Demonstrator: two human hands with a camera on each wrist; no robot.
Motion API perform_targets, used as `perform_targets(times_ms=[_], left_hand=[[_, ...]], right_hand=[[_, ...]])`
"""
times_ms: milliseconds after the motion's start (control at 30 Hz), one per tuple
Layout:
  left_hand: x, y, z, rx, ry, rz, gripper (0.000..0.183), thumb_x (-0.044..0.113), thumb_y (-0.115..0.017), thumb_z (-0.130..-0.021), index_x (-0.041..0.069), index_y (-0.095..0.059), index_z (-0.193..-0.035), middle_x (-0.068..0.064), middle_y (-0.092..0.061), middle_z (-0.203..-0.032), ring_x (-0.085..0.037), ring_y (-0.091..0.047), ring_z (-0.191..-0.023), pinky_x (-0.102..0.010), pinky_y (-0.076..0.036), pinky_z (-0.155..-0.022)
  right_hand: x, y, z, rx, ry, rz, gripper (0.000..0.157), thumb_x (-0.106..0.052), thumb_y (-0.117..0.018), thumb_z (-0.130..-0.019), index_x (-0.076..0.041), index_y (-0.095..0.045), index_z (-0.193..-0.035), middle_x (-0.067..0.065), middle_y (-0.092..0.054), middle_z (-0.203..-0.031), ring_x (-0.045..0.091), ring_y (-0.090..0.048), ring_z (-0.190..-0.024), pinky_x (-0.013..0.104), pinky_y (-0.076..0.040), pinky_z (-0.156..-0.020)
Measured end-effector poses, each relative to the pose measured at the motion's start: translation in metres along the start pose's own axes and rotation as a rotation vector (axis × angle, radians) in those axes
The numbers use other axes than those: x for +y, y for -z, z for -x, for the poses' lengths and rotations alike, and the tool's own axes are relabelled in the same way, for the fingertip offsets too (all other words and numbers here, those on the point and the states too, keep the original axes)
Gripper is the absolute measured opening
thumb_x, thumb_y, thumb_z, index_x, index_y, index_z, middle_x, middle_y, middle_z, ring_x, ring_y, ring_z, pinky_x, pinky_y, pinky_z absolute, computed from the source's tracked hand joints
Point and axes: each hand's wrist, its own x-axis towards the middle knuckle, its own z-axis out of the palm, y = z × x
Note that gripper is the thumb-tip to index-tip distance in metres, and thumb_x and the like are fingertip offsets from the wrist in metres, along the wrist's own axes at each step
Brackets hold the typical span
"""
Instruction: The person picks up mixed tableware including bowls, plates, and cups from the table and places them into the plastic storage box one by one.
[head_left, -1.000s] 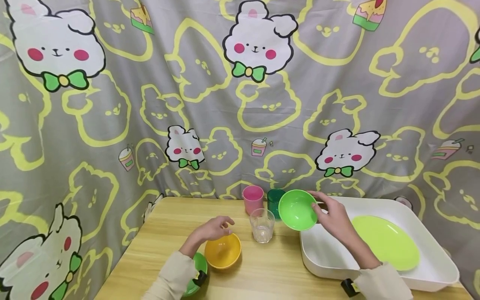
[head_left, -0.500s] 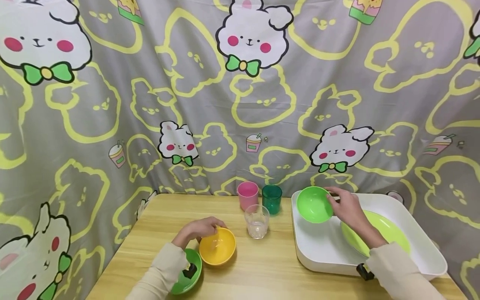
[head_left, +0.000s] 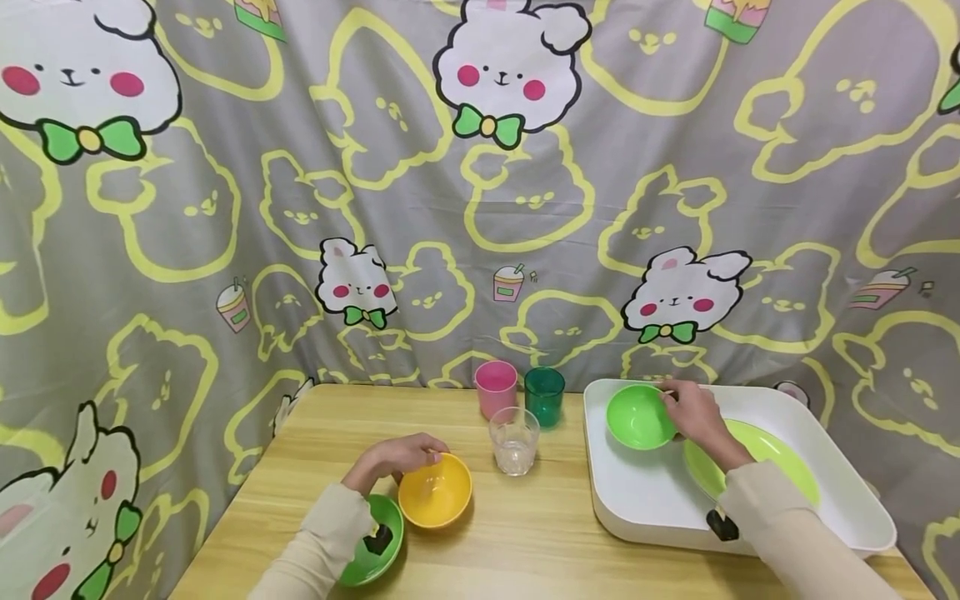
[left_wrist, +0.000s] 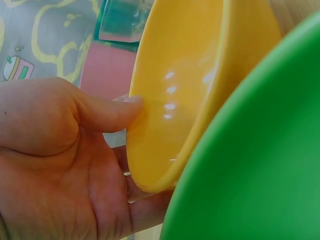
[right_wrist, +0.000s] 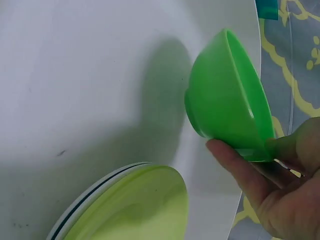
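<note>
A light green bowl (head_left: 639, 418) is pinched at its rim by my right hand (head_left: 699, 417), over the back left part of a white tray (head_left: 637, 508). In the right wrist view the bowl (right_wrist: 225, 100) is tilted, with the thumb at the rim and fingers under its outside. My left hand (head_left: 397, 460) grips the rim of a yellow-orange bowl (head_left: 437, 492) on the table. In the left wrist view its thumb lies over the rim of the yellow bowl (left_wrist: 175, 90), fingers beneath. A darker green bowl (head_left: 375, 554) sits partly under the left sleeve.
A yellow-green plate (head_left: 780, 458) lies in the tray; the right wrist view shows a white, dark-rimmed plate (right_wrist: 75, 215) under it. Behind the bowls stand a clear cup (head_left: 514, 446), a pink cup (head_left: 496, 390) and a teal cup (head_left: 544, 398). A patterned curtain (head_left: 420, 208) hangs behind the table.
My right hand has carried the light green bowl rightward from beside the cups to over the tray, then slightly lower. My left hand has come down and taken hold of the yellow bowl's rim.
</note>
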Motion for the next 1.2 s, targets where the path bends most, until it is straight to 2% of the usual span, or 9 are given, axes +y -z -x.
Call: perform_targets(times_ms=[167, 267, 333, 567, 700, 900, 1033, 1133, 1200], left_hand=[[0.001, 0.003, 0.001, -0.009, -0.013, 0.016, 0.033, 0.012, -0.052, -0.106, 0.002, -0.062, -0.136, -0.017, -0.063, -0.128, -0.028, -0.064, -0.094, -0.050, -0.061, -0.066], [0.000, 0.004, 0.001, -0.011, -0.019, 0.038, 0.031, 0.011, -0.052, -0.106, 0.002, -0.063, -0.134, -0.015, -0.065, -0.122, -0.027, -0.066, -0.090, -0.049, -0.061, -0.065], [-0.001, 0.005, 0.001, -0.009, -0.019, 0.048, 0.030, 0.012, -0.051, -0.107, 0.003, -0.064, -0.133, -0.014, -0.065, -0.120, -0.026, -0.066, -0.088, -0.048, -0.061, -0.064], [-0.003, 0.009, 0.004, -0.003, -0.045, 0.088, 0.029, 0.012, -0.048, -0.108, 0.003, -0.066, -0.130, -0.014, -0.066, -0.118, -0.025, -0.069, -0.086, -0.049, -0.063, -0.063], [-0.005, 0.013, 0.007, -0.019, -0.076, 0.111, 0.030, 0.012, -0.046, -0.109, 0.002, -0.065, -0.130, -0.012, -0.068, -0.111, -0.023, -0.068, -0.082, -0.046, -0.062, -0.062], [-0.007, 0.017, 0.011, -0.005, -0.100, 0.146, 0.031, 0.012, -0.046, -0.110, 0.001, -0.063, -0.132, -0.016, -0.066, -0.120, -0.026, -0.067, -0.090, -0.048, -0.063, -0.066], [-0.009, 0.020, 0.015, 0.014, -0.102, 0.161, 0.032, 0.013, -0.046, -0.110, 0.001, -0.062, -0.134, -0.016, -0.065, -0.121, -0.026, -0.066, -0.092, -0.046, -0.062, -0.065], [-0.012, 0.021, 0.018, 0.029, -0.117, 0.164, 0.033, 0.014, -0.044, -0.110, -0.001, -0.061, -0.135, -0.013, -0.067, -0.117, -0.024, -0.066, -0.089, -0.044, -0.061, -0.063], [-0.014, 0.023, 0.020, 0.040, -0.125, 0.183, 0.034, 0.014, -0.043, -0.111, -0.002, -0.060, -0.136, -0.013, -0.068, -0.115, -0.025, -0.067, -0.088, -0.045, -0.062, -0.062]], right_hand=[[-0.002, 0.001, -0.005, -0.112, -0.048, -0.070, 0.037, 0.002, -0.041, -0.099, 0.021, -0.052, -0.128, 0.043, -0.059, -0.113, 0.049, -0.068, -0.082, 0.037, -0.061, -0.048], [-0.005, 0.003, -0.006, -0.178, -0.091, -0.123, 0.038, 0.006, -0.038, -0.095, 0.024, -0.046, -0.127, 0.044, -0.054, -0.111, 0.045, -0.069, -0.077, 0.039, -0.062, -0.053], [-0.006, 0.003, -0.006, -0.207, -0.125, -0.155, 0.039, 0.008, -0.037, -0.092, 0.025, -0.043, -0.126, 0.043, -0.051, -0.108, 0.042, -0.069, -0.075, 0.040, -0.063, -0.055], [-0.006, 0.003, -0.005, -0.292, -0.202, -0.238, 0.041, 0.012, -0.035, -0.087, 0.026, -0.037, -0.125, 0.044, -0.043, -0.110, 0.046, -0.067, -0.083, 0.043, -0.064, -0.062], [-0.005, 0.003, -0.004, -0.335, -0.216, -0.239, 0.044, 0.011, -0.032, -0.087, 0.025, -0.033, -0.129, 0.046, -0.042, -0.113, 0.045, -0.068, -0.084, 0.043, -0.064, -0.063], [-0.006, 0.005, -0.002, -0.372, -0.208, -0.246, 0.050, 0.010, -0.032, -0.088, 0.026, -0.026, -0.134, 0.053, -0.033, -0.121, 0.055, -0.064, -0.092, 0.047, -0.064, -0.067], [-0.007, 0.008, 0.001, -0.384, -0.193, -0.212, 0.051, 0.007, -0.037, -0.088, 0.028, -0.025, -0.133, 0.055, -0.029, -0.122, 0.060, -0.062, -0.095, 0.047, -0.064, -0.068], [-0.008, 0.011, 0.003, -0.379, -0.165, -0.151, 0.054, 0.004, -0.042, -0.088, 0.028, -0.026, -0.133, 0.055, -0.032, -0.122, 0.054, -0.063, -0.092, 0.047, -0.064, -0.067], [-0.009, 0.013, 0.003, -0.363, -0.124, -0.064, 0.056, 0.001, -0.046, -0.088, 0.028, -0.029, -0.134, 0.052, -0.039, -0.122, 0.046, -0.063, -0.087, 0.045, -0.064, -0.066]])
